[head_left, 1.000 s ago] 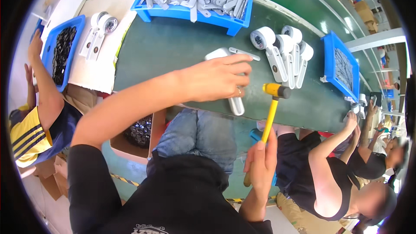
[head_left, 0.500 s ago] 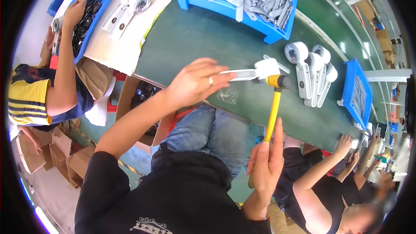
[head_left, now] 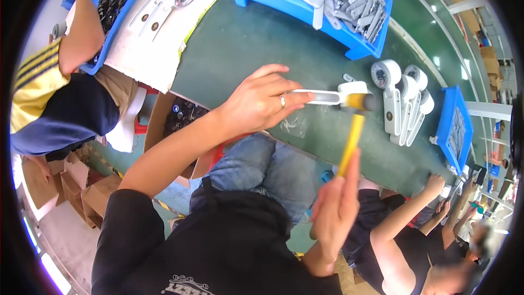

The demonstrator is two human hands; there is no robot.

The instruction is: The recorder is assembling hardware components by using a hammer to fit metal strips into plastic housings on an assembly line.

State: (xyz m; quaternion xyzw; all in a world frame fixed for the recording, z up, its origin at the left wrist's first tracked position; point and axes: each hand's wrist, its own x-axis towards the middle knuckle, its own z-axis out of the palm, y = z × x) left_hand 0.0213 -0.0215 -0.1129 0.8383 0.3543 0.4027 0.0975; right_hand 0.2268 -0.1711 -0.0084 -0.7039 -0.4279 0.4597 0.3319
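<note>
My left hand (head_left: 265,98) grips the handle of a white handheld fan (head_left: 326,97), which lies level over the green table with its head to the right. My right hand (head_left: 335,202) is closed round the yellow shaft of a small mallet (head_left: 352,142). The mallet's yellow and black head, slightly blurred, is at the fan's head and partly covers it; whether they touch I cannot tell. Just behind the fan head lies a grey strip-shaped part (head_left: 348,77).
A blue bin (head_left: 297,17) heaped with grey handle covers stands at the back. Several white fans (head_left: 393,109) stand to the right, beside a smaller blue bin (head_left: 443,114). Two more fans (head_left: 158,13) lie on the left table. Co-workers sit at both sides; a cardboard box (head_left: 158,114) holds dark parts.
The mallet head has come over the fan's head and is blurred. The whole view has shifted slightly. At left, the co-worker's arm has moved farther back.
</note>
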